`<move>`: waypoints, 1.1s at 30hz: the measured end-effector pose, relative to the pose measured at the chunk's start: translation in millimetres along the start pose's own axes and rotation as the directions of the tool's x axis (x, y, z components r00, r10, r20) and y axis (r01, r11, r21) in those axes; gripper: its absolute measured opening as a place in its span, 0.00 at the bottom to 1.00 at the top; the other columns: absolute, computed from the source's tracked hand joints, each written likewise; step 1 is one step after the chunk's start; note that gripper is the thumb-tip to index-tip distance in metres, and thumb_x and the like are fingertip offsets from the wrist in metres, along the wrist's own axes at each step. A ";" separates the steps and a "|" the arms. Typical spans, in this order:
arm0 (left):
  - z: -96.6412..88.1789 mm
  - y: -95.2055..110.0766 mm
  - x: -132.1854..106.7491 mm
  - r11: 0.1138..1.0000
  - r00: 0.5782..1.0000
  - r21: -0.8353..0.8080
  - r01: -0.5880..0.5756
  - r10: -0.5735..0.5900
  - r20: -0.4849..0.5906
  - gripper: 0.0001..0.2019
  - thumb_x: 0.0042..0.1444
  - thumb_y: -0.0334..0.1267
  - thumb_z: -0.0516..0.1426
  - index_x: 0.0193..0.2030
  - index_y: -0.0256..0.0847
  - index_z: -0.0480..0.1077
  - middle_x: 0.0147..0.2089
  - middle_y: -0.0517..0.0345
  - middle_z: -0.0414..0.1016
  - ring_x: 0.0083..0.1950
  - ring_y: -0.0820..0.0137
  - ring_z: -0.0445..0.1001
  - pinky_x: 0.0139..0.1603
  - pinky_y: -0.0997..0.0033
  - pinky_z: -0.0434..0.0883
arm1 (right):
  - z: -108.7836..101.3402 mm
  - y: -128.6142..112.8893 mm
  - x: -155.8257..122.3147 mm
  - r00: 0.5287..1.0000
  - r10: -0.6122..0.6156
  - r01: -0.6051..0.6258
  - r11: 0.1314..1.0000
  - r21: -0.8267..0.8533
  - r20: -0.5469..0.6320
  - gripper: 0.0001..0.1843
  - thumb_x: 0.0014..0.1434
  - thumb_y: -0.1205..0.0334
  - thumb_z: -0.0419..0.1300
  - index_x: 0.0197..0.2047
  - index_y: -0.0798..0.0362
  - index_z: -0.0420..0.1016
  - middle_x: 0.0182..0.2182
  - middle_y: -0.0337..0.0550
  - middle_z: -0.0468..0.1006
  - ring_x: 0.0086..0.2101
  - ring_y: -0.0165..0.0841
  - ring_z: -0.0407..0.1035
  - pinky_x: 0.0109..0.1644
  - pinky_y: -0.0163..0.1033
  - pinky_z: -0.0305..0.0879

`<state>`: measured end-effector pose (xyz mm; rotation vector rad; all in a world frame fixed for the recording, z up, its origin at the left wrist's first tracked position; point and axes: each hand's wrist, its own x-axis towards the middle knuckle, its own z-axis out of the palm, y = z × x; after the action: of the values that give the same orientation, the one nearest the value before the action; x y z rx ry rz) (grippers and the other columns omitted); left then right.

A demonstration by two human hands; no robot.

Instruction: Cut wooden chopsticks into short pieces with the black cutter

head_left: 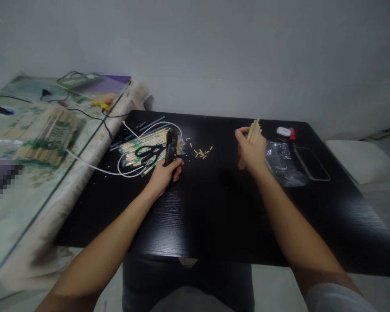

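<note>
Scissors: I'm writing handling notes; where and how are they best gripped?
I'd likely grip the scissors by their black loops, coming from the left: the loops lie on that side, while the other end points toward the black tool in the left hand.

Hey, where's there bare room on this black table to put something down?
Widest: the front middle of the black table, between the forearms. A smaller patch lies between the wooden bits and the right hand. Crowded: back left, with wrapped sticks, scissors and white cable; right side, with plastic bag and phone-like slab.

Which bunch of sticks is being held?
The bunch in the right hand, ends up; the green-printed packs lie on the black table and the side table.
</note>
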<state>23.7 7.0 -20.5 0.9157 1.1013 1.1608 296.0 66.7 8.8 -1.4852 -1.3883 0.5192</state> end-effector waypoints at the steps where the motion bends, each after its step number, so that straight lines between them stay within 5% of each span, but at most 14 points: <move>1: 0.1 0.3 -0.1 1.000 1.000 -0.002 0.000 0.000 0.000 0.11 0.54 0.43 0.65 0.33 0.36 0.74 0.21 0.63 0.66 0.19 0.78 0.60 0.19 0.75 0.57 | 2.7 -2.1 -1.3 1.000 0.021 -0.018 0.993 0.117 -0.020 0.16 0.67 0.44 0.58 0.38 0.48 0.69 0.22 0.33 0.63 0.21 0.30 0.60 0.25 0.36 0.59; 4: 0.7 1.5 -0.6 1.000 1.000 -0.003 -0.006 0.006 -0.004 0.12 0.54 0.43 0.65 0.33 0.35 0.74 0.21 0.62 0.66 0.19 0.77 0.60 0.19 0.75 0.57 | 11.3 -6.4 -6.6 0.998 0.061 -0.055 0.941 0.334 -0.007 0.26 0.63 0.35 0.59 0.28 0.46 0.57 0.17 0.28 0.54 0.16 0.26 0.50 0.19 0.34 0.51; 9: 1.7 2.9 -1.0 1.000 1.000 -0.001 0.002 -0.002 -0.007 0.12 0.53 0.44 0.66 0.32 0.35 0.73 0.21 0.62 0.66 0.19 0.78 0.60 0.18 0.75 0.57 | 17.5 -8.1 -11.4 0.997 0.071 -0.068 0.930 0.362 0.006 0.33 0.59 0.31 0.61 0.25 0.45 0.49 0.15 0.27 0.52 0.15 0.25 0.49 0.18 0.33 0.53; 22: 0.8 2.2 -0.7 1.000 1.000 0.008 -0.002 0.002 -0.002 0.10 0.55 0.42 0.64 0.32 0.36 0.74 0.22 0.62 0.67 0.19 0.77 0.60 0.19 0.74 0.58 | 13.4 -7.6 -15.2 1.000 -0.012 0.008 0.957 0.290 0.012 0.29 0.59 0.35 0.63 0.25 0.45 0.54 0.17 0.30 0.57 0.17 0.27 0.53 0.22 0.36 0.58; 33: 0.8 2.7 -1.4 1.000 1.000 0.020 -0.009 0.009 0.001 0.11 0.54 0.43 0.65 0.32 0.36 0.74 0.21 0.62 0.66 0.19 0.78 0.60 0.19 0.74 0.57 | 20.1 4.9 -11.6 0.992 0.091 -0.115 0.949 0.293 0.091 0.30 0.59 0.35 0.63 0.24 0.46 0.53 0.16 0.30 0.55 0.17 0.26 0.51 0.19 0.35 0.53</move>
<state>23.8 6.2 -17.5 0.9377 1.1105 1.1589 278.6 64.1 -7.2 -1.3064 -1.2319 0.8222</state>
